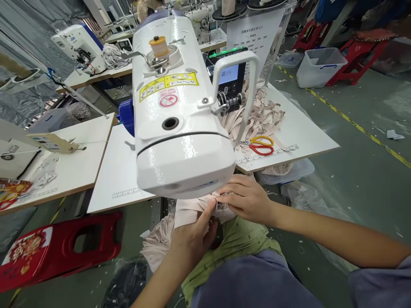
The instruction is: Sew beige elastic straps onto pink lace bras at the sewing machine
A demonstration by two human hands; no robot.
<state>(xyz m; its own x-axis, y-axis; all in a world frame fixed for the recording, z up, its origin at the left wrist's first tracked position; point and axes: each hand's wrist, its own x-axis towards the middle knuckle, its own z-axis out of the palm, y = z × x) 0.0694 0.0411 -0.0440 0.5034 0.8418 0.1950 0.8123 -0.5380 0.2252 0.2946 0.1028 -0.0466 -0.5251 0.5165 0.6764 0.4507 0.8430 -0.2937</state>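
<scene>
Left hand (pixel 192 235): thumb and fingers pinched narrowly on pale beige fabric (pixel 186 212). Right hand (pixel 248 201): fingers bent, close together, gripping the same piece. Fabric: creased, folded, by the sewing machine's (pixel 184 164) near end, above the lap (pixel 239 239).

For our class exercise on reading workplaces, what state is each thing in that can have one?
Left hand: closed on pale fabric
Right hand: closed on pale fabric
Pale fabric: creased, held in both hands
Sewing machine: running or not, unclear
Display: lit
Green light: lit
Scissors: lying down; blade opening unclear
Pale straps: heaped loosely
Clear bin: uncovered
</scene>
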